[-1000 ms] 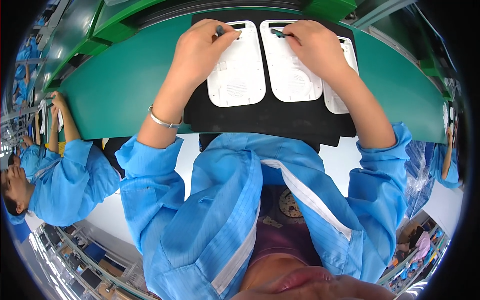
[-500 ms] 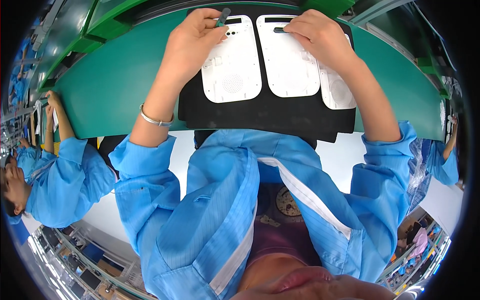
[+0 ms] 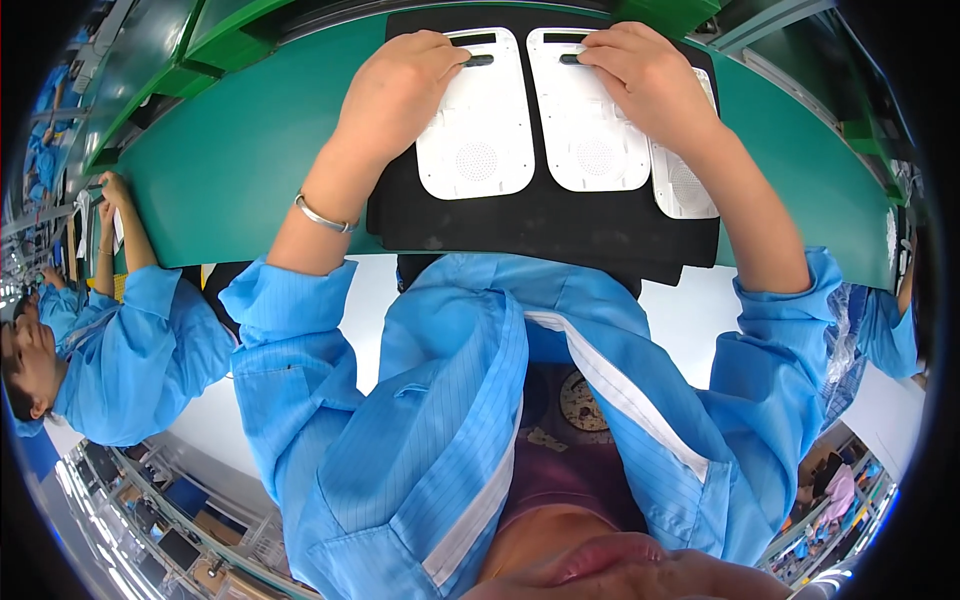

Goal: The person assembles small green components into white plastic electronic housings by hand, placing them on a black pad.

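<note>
Left hand is bringing fingertips to the left dark strip, right hand to the right dark strip; whether they are pinching or pressing cannot be told. The left strip, previously raised, is now lying on the left white panel, matching the right white panel. Strips are running crosswise; panels are pointing slotted ends away from the wearer.

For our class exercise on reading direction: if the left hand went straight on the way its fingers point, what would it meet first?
Probably the dark strip near the top of the leftmost white panel: the left hand sits at its left end, though contact is unclear.
</note>
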### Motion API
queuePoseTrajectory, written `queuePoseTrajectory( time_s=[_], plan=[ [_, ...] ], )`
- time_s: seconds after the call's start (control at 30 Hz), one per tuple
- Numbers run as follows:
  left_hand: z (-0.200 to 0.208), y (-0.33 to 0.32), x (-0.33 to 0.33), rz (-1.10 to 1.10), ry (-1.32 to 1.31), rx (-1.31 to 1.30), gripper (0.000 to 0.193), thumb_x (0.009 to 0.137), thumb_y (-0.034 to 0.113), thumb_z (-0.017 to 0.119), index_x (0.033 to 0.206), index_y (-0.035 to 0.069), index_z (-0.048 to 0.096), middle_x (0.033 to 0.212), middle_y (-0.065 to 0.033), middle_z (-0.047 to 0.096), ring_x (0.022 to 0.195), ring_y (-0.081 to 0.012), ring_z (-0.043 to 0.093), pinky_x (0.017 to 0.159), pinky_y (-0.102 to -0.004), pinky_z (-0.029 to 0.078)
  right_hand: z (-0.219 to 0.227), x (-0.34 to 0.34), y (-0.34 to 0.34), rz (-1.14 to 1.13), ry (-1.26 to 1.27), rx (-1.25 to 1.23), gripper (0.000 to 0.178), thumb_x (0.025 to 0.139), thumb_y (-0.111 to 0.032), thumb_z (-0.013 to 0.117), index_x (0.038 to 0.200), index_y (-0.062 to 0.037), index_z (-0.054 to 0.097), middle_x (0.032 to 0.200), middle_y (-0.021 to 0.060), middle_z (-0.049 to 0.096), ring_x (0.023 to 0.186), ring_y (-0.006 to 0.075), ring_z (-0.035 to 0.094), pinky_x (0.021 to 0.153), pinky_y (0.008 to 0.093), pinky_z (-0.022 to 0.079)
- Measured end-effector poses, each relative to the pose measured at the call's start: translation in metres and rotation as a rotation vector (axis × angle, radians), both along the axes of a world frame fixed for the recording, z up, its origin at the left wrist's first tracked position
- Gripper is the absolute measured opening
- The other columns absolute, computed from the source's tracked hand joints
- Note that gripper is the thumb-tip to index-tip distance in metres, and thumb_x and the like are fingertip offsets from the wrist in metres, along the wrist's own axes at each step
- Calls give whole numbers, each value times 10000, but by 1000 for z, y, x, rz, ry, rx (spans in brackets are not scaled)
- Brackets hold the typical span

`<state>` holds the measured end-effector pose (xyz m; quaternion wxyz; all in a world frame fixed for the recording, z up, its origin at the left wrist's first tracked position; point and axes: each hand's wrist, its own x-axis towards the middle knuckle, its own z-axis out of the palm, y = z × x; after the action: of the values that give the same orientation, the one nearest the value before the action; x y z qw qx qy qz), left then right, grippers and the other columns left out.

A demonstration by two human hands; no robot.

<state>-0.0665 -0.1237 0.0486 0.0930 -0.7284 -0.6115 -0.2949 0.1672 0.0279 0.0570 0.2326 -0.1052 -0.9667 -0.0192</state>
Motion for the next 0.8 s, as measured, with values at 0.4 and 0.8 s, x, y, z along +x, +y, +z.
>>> queuePoseTrajectory(
  time_s=[0.4, 0.8],
  plan=[
    [-5, -6, 1, 22, 164, 37, 145, 763, 45, 624, 899, 27, 671, 852, -90, 630, 800, -247, 594, 720, -331, 492, 10, -10, -24, -8, 35, -9, 210, 801, -63, 640, 1010, -66, 665, 1160, 86, 607, 1153, 288, 508, 971, 401, 413],
    [-5, -25, 24, 155, 63, -179, 527, 840, 416, 614, 1202, 35, 579, 1361, -184, 426, 1315, -325, 304, 1057, -493, 218, -8, 15, -25, -224, -163, -7, 439, 885, -378, 562, 1262, -154, 548, 1441, 83, 352, 1366, 292, 243, 1114, 470, 170]
  ],
)
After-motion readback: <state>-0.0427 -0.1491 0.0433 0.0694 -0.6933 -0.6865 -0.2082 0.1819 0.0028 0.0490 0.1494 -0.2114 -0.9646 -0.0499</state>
